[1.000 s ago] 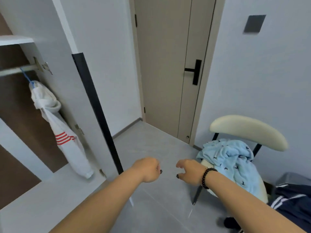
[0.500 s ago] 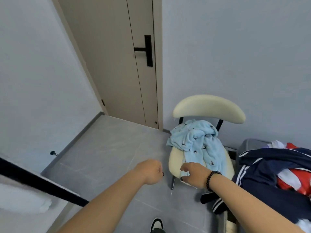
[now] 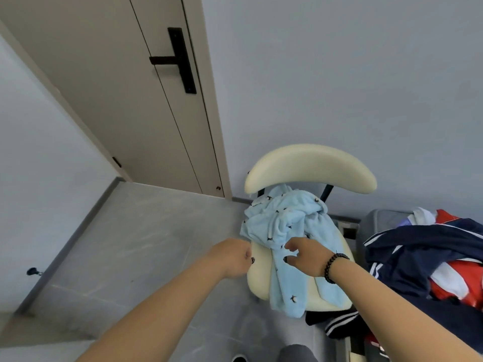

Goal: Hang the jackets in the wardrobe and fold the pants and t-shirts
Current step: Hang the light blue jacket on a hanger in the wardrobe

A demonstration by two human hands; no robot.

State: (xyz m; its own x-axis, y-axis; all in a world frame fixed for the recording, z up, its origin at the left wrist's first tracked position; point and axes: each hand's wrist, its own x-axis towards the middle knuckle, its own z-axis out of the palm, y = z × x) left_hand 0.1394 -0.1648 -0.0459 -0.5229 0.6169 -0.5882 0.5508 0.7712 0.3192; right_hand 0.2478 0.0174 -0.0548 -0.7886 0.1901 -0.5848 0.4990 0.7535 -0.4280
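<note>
A light blue garment (image 3: 287,226) printed with small dark marks lies crumpled on the seat of a cream chair (image 3: 311,165). It is bunched up toward the curved backrest, and two long parts of it drape down over the front edge of the seat.

The right hand (image 3: 307,254) is over the middle of the seat, directly above the blue fabric. Its fingers are loosely bent and spread apart, the thumb set off from them, and nothing is clamped between them; whether the fingertips touch the cloth cannot be told. A dark beaded bracelet (image 3: 333,266) circles that wrist.

The left hand (image 3: 234,256) is at the left edge of the seat, just beside the garment's left corner. Its fingers are curled into a fist, and whether any fabric is caught inside them cannot be told from this angle.

To the right of the chair, a heap of clothes (image 3: 428,259) in navy with white stripes, red and white is piled on a grey surface. A dark piece with white stripes (image 3: 337,322) lies below the front edge of the chair seat.

Behind the chair stands a plain grey wall, and to its left a beige door (image 3: 125,95) with a black handle (image 3: 180,60). The floor (image 3: 146,241) is grey tile.
</note>
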